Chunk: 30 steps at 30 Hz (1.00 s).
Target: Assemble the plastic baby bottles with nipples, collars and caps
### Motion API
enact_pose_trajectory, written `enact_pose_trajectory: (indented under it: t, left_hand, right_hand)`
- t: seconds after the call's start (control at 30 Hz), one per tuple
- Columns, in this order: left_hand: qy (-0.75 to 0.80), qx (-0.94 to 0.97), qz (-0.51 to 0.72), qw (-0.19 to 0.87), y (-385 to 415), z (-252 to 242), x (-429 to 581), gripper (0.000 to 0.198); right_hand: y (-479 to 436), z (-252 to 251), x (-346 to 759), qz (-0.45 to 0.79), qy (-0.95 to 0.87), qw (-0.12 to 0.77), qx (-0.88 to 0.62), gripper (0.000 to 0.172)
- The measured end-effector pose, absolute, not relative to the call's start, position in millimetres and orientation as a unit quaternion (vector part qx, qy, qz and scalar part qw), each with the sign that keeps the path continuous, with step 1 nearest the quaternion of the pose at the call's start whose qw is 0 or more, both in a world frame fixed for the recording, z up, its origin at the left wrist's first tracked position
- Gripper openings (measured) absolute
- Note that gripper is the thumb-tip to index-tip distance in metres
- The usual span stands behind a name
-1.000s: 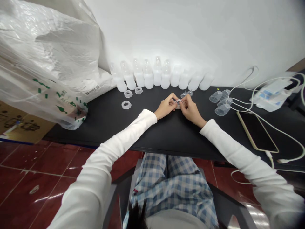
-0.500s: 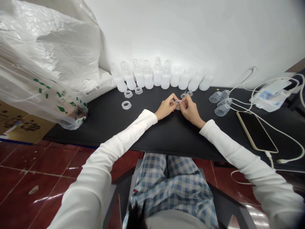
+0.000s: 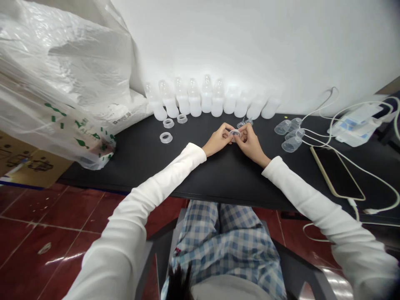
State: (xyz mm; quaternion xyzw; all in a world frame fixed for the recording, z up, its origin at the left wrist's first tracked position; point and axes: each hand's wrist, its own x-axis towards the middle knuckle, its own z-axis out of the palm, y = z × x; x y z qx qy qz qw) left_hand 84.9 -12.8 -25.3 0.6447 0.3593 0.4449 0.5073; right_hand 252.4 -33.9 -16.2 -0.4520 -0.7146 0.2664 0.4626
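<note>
My left hand (image 3: 220,139) and my right hand (image 3: 249,143) pinch a clear collar ring (image 3: 235,133) between them, just above the black table (image 3: 200,175). Whether a teat sits inside the ring is too small to tell. Behind my right fingers lie two clear bottle teats (image 3: 240,124), partly covered by the hand. To the left rest three more collar rings, one nearer me (image 3: 166,137) and two by the bottles. Along the wall stands a row of several white baby bottles (image 3: 195,107); those on the left wear clear domed caps, those on the right have none.
Several clear caps (image 3: 291,143) lie on the right, close to white cables (image 3: 331,146) and a phone (image 3: 339,173). A white charging device (image 3: 356,125) sits at the far right. Large plastic bags (image 3: 68,71) and a cardboard box (image 3: 46,168) crowd the left side.
The ring has tilted between my fingers, so its round opening now faces up more. My right fingers have shifted slightly around its rim. Everything else stays put.
</note>
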Motion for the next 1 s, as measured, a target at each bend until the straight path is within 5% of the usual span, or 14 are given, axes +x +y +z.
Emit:
enact_pose_trajectory:
  t: [1.0]
  left_hand:
    - [0.393,0.720,0.417,0.392,-29.5,-7.1,84.1,0.009]
  right_hand:
    - [-35.9,-17.8,250.1,0.239,-0.709,0.484,-0.454,0.039]
